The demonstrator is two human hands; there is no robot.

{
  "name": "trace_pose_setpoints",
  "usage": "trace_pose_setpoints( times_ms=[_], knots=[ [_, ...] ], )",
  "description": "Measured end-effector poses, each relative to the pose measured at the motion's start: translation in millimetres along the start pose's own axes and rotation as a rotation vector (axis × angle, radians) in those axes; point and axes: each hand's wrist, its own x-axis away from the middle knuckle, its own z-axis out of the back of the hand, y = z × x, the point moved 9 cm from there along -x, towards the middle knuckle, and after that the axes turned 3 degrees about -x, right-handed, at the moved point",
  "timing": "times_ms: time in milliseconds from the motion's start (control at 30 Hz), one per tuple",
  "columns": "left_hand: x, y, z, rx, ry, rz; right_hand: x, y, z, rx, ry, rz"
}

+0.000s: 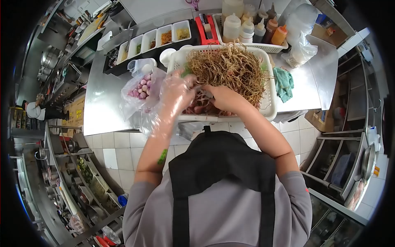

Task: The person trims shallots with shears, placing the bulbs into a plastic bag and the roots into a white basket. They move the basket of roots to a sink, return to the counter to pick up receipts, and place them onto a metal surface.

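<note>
A white plastic basket (269,103) on the steel table holds a big heap of dry brown roots or stalks (230,66), with reddish shallots (198,109) at its near side. My left hand (179,92), in a clear plastic glove, is over the basket's left part, fingers bent near the stalks. Bare, my right hand (222,99) meets it there, its fingers closed at the stalk ends; what they pinch is too small to make out. Left of the basket lies a clear plastic bag with peeled pink-white shallots (142,87).
Behind the basket stand squeeze bottles (247,31), a red holder (206,29) and a row of condiment trays (158,38). To the right are a green cloth (284,84) and a plastic bag (301,51). Far left, a person (35,110) stands by other counters.
</note>
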Motion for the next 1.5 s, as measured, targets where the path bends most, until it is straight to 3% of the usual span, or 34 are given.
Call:
trace_pose_setpoints(
  times_ms=[33, 67, 100, 167, 433, 500, 533, 600, 667, 700, 767, 900, 967, 1000, 1067, 1100, 1300, 1367, 1400, 1467, 1500],
  knots=[
    [3, 20, 7, -0.141, 0.02, -0.107, 1, 3, 0, -0.026, -0.016, -0.035],
    [5, 20, -7, -0.191, -0.24, 0.017, 2, 6, 0, -0.052, -0.033, -0.068],
    [10, 22, -9, -0.191, -0.233, 0.02, 3, 7, 1, -0.076, -0.05, -0.1],
    [32, 18, -45, -0.271, -0.547, 0.006, 9, 2, 7, -0.097, -0.059, -0.125],
    [28, 15, -22, 0.031, -0.406, -0.152, 19, 5, 16, -0.165, 0.054, -0.013],
    [32, -3, -16, 0.416, -0.42, 0.234, 35, -6, 23, -0.138, 0.095, 0.023],
    [38, -17, -27, 0.593, -0.331, 0.324, 43, -7, 23, -0.139, 0.096, 0.022],
    [42, -34, -34, 0.558, -0.32, 0.428, 67, -31, 50, 0.105, 0.41, 0.233],
    [36, -32, -16, 0.585, -0.312, 0.59, 81, -38, 60, 0.185, 0.368, 0.135],
    [35, -31, -18, 0.586, -0.31, 0.588, 84, -33, 61, 0.26, 0.321, 0.033],
    [30, -30, -17, 0.473, -0.255, 0.537, 81, -36, 59, 0.313, 0.362, 0.05],
    [11, -2, 11, 0.364, -0.118, 0.42, 69, -60, 55, 0.52, 0.471, 0.212],
    [7, -8, 21, 0.348, 0.078, 0.347, 68, -71, 59, 0.542, 0.504, 0.257],
    [2, -8, 28, 0.347, 0.079, 0.347, 69, -75, 64, 0.551, 0.54, 0.268],
    [2, -18, 22, 0.483, -0.146, 0.593, 71, -80, 73, 0.56, 0.579, 0.277],
    [-1, -17, 21, 0.483, -0.146, 0.591, 72, -85, 76, 0.577, 0.593, 0.297],
    [-24, -5, 25, 0.695, 0.123, 0.521, 70, -89, 86, 0.505, 0.623, 0.349],
    [-31, -26, 7, 0.743, 0.34, 0.448, 71, -86, 85, 0.444, 0.634, 0.368],
    [-30, -29, 4, 0.743, 0.345, 0.449, 69, -80, 86, 0.367, 0.609, 0.341],
    [-34, -27, -24, 1.144, 0.1, 0.429, 68, -73, 88, 0.291, 0.583, 0.314],
    [-33, -32, -24, 1.145, 0.102, 0.429, 69, -70, 91, 0.207, 0.583, 0.311]
  ],
)
